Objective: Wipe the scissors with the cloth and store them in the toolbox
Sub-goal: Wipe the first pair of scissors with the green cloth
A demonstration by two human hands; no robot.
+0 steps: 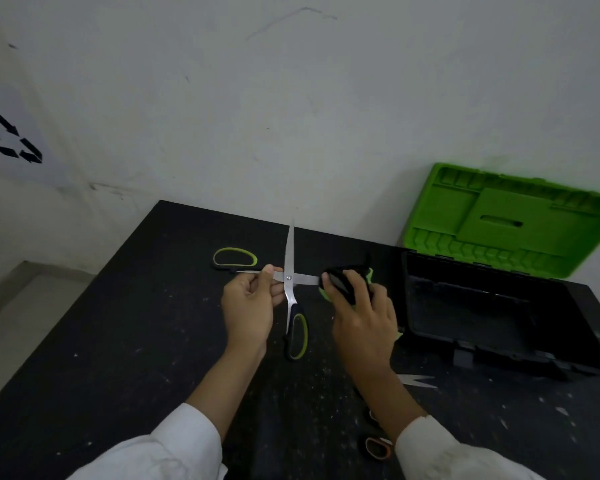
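Note:
Steel scissors (pixel 289 271) with black-and-green handles are spread wide open in a cross above the black table. My left hand (pixel 252 306) pinches the horizontal blade near the pivot. One handle loop lies far left, the other hangs down toward me. My right hand (pixel 359 317) grips a dark and green cloth (pixel 340 284) wrapped round the right end of that blade. The black toolbox (pixel 430 306) stands open at the right, its green lid (pixel 510 220) leaning back against the wall.
A second pair of scissors, with orange-and-black handles (pixel 378 445) and blades (pixel 418 380) pointing right, lies on the table under my right forearm. The black table (pixel 118 341) is flecked with white specks. A white wall stands behind; floor drops off at left.

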